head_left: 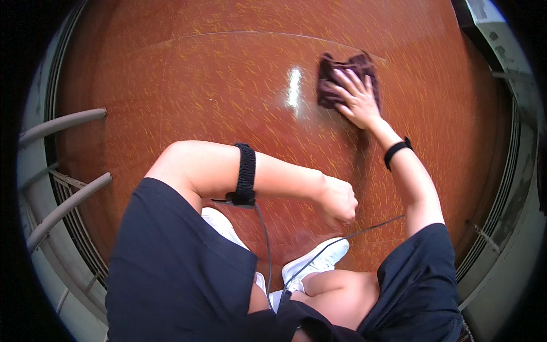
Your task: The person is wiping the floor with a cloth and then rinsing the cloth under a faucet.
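Observation:
My right hand (357,102) lies flat with its fingers spread on a dark maroon cloth (327,92). The cloth is bunched at its far edge and rests on the glossy red-brown floor (239,102), which has yellow flecks. Nearer to me, my left hand (339,201) is curled into a fist above the floor, and nothing shows in it. The left forearm reaches across in front of my body, with the fist apart from the cloth. The left fingertips are turned away from view.
My white shoes (316,258) stand on the floor below the left hand. Thin black cables (342,237) run between the arm straps and my lap. Beige pipes (70,122) jut in at the left, and a pale wall (508,51) borders the right.

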A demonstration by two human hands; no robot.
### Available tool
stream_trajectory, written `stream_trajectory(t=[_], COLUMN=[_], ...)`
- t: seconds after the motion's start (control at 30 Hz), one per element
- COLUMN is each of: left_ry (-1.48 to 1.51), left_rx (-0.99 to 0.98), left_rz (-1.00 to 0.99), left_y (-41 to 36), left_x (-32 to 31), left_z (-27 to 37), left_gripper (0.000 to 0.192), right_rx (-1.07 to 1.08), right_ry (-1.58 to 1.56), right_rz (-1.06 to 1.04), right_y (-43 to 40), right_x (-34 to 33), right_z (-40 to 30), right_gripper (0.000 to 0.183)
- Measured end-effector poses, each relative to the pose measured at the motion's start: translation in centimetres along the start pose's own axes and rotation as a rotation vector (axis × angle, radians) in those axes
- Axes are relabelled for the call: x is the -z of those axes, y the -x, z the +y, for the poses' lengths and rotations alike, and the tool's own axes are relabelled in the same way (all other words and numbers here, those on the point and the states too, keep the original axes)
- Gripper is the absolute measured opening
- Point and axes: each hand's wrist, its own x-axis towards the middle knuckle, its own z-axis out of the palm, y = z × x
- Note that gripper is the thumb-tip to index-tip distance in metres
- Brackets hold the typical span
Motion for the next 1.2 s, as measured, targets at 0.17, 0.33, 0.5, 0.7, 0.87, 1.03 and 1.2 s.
stream_trajectory(t=[0.17, 0.33, 0.5, 0.7, 0.87, 1.03, 1.2], left_ry=[0.040, 0.140, 0.084, 0.196, 0.046, 0.150, 0.171], left_rx=[0.068, 0.150, 0.125, 0.099, 0.127, 0.215, 0.253], left_rz=[-0.190, -0.135, -0.357, -0.361, -0.440, -0.298, -0.318], left_y=[-0.2, -1.5, -0.1, 0.4, -1.0, 0.3, 2.1], left_x=[-1.0, -1.9, -2.5, -3.5, -2.0, -1.8, -2.7], left_z=[0.8, 1.3, 2.8, 3.5, 4.2, 5.3, 5.8], left_gripper=[0.030, 0.026, 0.015, 0.014, 0.015, 0.020, 0.023], right_rx=[-0.485, -1.045, -1.264, -1.238, -0.831, -0.325, 0.173], right_ry=[-0.024, 0.089, 0.079, -0.090, -0.178, -0.278, -0.259], right_rz=[0.059, 0.255, 0.257, 0.204, 0.168, 0.016, -0.096], right_y=[14.3, 21.9, 20.2, 14.7, 7.4, 0.7, -0.1], right_x=[-1.0, -4.1, -4.6, -4.7, -4.1, -2.7, -1.8], right_z=[2.7, 4.5, 4.1, 0.4, -5.3, -11.1, -15.4], right_gripper=[0.061, 0.054, 0.053, 0.054, 0.054, 0.051, 0.046])
